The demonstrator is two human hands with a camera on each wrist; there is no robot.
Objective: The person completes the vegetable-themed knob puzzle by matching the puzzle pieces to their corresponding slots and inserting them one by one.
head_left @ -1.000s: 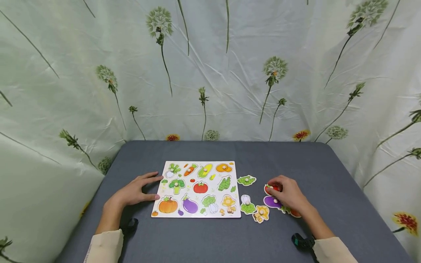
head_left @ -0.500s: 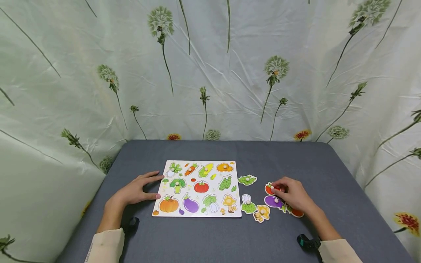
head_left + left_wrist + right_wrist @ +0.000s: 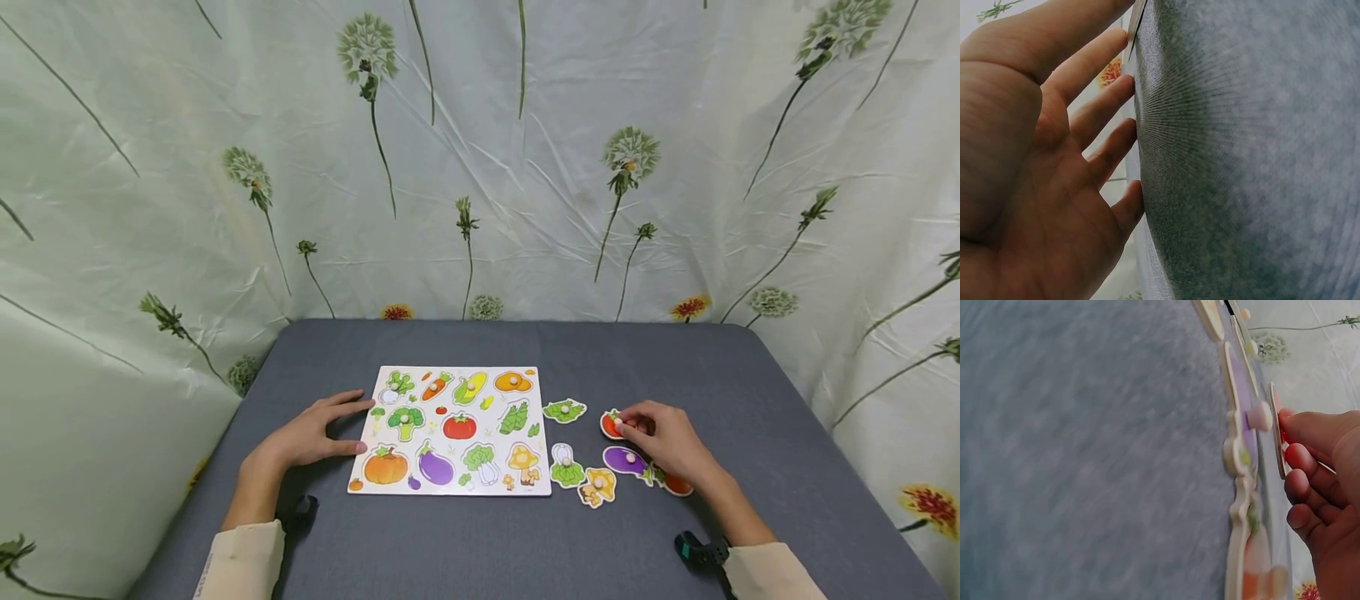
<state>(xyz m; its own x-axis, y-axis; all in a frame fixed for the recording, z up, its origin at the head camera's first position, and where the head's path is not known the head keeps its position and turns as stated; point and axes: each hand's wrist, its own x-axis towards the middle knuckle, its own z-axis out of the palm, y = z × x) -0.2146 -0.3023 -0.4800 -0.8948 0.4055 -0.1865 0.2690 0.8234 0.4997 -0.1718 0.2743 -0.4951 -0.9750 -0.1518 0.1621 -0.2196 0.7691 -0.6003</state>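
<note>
My right hand (image 3: 670, 440) pinches a red tomato puzzle piece (image 3: 609, 423) between thumb and fingertips. In the right wrist view the tomato's thin wooden edge stands just past the eggplant piece. That purple eggplant piece (image 3: 624, 460) with its knob (image 3: 1260, 417) lies close below the hand, and an orange-red piece (image 3: 678, 486) lies partly behind the wrist. My left hand (image 3: 306, 431) lies with spread, straight fingers at the left edge of the white vegetable puzzle board (image 3: 438, 490). On the board the printed tomato spot (image 3: 459, 427) shows without a knob.
Between board and right hand lie a leafy green piece (image 3: 564, 410), a bok choy piece (image 3: 566, 467) and a mushroom piece (image 3: 597, 486). Several knobbed pieces sit in the board's upper part, such as the corn (image 3: 469, 388). A floral cloth (image 3: 525, 208) hangs behind the grey table (image 3: 450, 550).
The tomato piece has come slightly up and left in the fingers of my right hand, away from the eggplant piece. My left hand stays at the board's edge.
</note>
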